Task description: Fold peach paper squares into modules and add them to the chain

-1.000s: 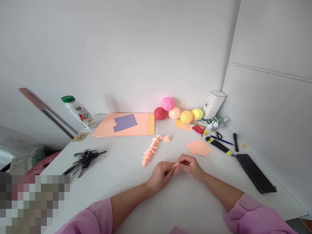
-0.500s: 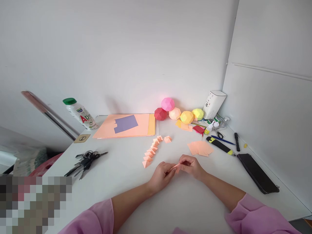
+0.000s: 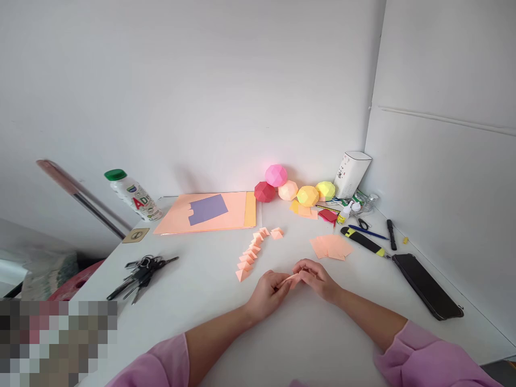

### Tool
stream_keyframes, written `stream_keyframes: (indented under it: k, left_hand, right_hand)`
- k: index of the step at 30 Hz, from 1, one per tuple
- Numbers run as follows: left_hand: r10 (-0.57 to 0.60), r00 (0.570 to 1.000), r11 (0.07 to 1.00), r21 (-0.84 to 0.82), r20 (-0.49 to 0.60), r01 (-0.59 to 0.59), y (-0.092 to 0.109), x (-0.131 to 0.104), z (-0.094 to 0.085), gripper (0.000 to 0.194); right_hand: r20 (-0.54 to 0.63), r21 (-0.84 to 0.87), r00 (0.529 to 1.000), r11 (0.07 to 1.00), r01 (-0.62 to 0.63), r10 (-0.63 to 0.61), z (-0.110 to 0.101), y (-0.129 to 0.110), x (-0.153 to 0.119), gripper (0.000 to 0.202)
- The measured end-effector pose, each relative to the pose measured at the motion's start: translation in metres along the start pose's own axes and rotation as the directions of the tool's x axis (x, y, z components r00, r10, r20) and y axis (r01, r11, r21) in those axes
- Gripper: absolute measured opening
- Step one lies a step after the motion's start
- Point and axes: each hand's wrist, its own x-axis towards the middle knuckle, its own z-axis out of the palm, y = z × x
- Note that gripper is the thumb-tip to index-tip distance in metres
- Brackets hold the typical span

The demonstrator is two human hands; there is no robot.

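Near the front middle of the white table, a small peach paper piece (image 3: 295, 280) is pinched between my two hands. My left hand (image 3: 268, 293) grips its left side with thumb and fingers pressed together. On its right side, the fingers of my right hand (image 3: 318, 279) are closed around the paper and partly hide it. Beyond my left hand runs a slanting row of folded peach pieces (image 3: 247, 257), with another folded piece (image 3: 277, 233) beside its far end. Flat peach paper squares (image 3: 331, 246) overlap behind my right hand.
Faceted paper balls (image 3: 308, 196) line the wall. Large peach sheets (image 3: 173, 215) carry a purple piece (image 3: 208, 209). Keys (image 3: 143, 273) and a bottle (image 3: 135, 198) are left; a cutter (image 3: 365, 241), a pen (image 3: 368, 231), glue (image 3: 344, 215) and a black case (image 3: 426, 286) are right.
My right hand has shifted slightly left and its fingers have moved over the paper. More of the peach piece shows between my hands. The view has tilted a little.
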Motion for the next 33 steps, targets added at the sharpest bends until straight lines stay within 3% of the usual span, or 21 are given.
stream_keyframes:
  k: [4, 8, 12, 16, 27, 33]
  left_hand:
    - [-0.015, 1.000, 1.000, 0.006, -0.006, 0.015, -0.002, -0.001, 0.001, 0.043]
    - [-0.185, 0.982, 0.967, -0.186, -0.047, 0.174, -0.007, -0.001, 0.001, 0.032]
    - [-0.270, 0.963, 0.922, -0.294, -0.020, 0.252, -0.011, 0.000, 0.000, 0.036]
    - [-0.265, 0.964, 0.917, -0.310, 0.001, 0.253, -0.010, 0.000, 0.001, 0.036]
    - [-0.274, 0.962, 0.843, -0.483, -0.011, 0.235, -0.008, 0.000, 0.000, 0.026]
    - [-0.277, 0.960, 0.843, -0.487, -0.033, 0.226, -0.006, 0.001, 0.000, 0.024]
  right_hand:
    - [0.016, -0.042, 1.000, 0.999, 0.016, -0.016, 0.003, 0.001, 0.000, 0.022]
    - [-0.075, 0.023, 0.994, 0.997, -0.078, 0.080, 0.002, 0.007, -0.001, 0.024]
    - [-0.037, 0.071, 0.996, 0.994, -0.080, 0.082, 0.004, 0.010, -0.002, 0.021]
    - [-0.027, -0.013, 0.999, 1.000, -0.022, 0.021, 0.007, 0.008, -0.002, 0.019]
    - [0.000, -0.100, 1.000, 0.995, -0.022, 0.022, 0.006, 0.004, -0.003, 0.029]
    - [0.019, -0.136, 1.000, 0.991, -0.001, 0.003, 0.006, 0.008, -0.002, 0.030]
